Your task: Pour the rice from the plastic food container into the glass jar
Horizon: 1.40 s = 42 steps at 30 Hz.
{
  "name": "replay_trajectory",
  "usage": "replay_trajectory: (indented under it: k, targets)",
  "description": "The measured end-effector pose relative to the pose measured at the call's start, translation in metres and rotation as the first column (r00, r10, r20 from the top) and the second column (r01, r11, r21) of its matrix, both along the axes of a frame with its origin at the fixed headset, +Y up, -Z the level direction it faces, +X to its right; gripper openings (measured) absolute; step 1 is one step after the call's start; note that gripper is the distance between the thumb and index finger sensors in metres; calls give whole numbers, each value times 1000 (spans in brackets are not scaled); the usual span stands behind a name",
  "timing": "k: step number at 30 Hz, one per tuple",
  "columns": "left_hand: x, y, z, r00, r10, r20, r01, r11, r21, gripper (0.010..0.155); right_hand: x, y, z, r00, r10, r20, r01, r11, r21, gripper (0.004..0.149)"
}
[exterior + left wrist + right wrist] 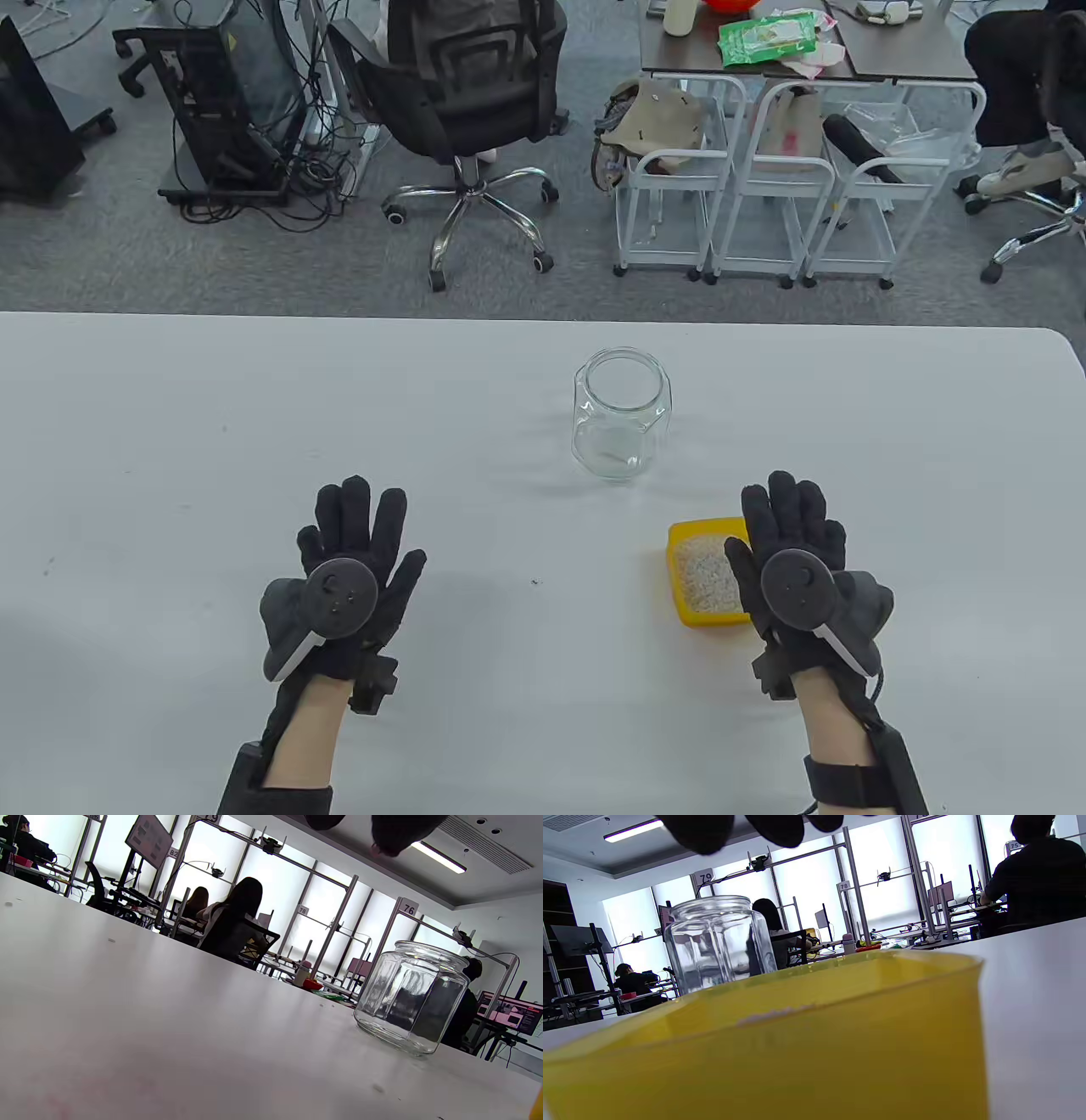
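An empty clear glass jar stands upright and uncapped on the white table; it also shows in the left wrist view and the right wrist view. A yellow plastic container holding white rice sits to the jar's front right; its yellow wall fills the right wrist view. My right hand is spread flat, palm down, over the container's right edge. I cannot tell whether it touches it. My left hand is spread flat, palm down, at the left, holding nothing.
The table's far edge runs just behind the jar. Beyond it stand an office chair, white wire carts and computer gear on the floor. Small dark specks lie on the table.
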<state>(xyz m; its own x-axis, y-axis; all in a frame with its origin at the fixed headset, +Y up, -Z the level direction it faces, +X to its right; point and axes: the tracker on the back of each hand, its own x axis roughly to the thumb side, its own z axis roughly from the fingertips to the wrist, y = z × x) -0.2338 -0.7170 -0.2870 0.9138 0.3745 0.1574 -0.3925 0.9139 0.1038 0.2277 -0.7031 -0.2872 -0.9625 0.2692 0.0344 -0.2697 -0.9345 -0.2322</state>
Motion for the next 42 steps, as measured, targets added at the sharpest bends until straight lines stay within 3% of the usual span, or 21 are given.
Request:
replay_trajectory:
  k: [27, 35, 42]
  targets:
    - [0, -3, -2, 1000, 16, 3, -16, 1000, -18, 69, 6, -1, -2, 1000, -25, 19, 25, 1000, -16, 66]
    - [0, -3, -1, 1000, 20, 2, -20, 1000, -23, 69, 26, -2, -3, 994, -50, 96, 53, 998, -32, 69]
    - [0, -4, -2, 1000, 25, 0, -25, 999, -31, 69, 48, -15, -9, 980, -70, 188, 95, 988, -125, 71]
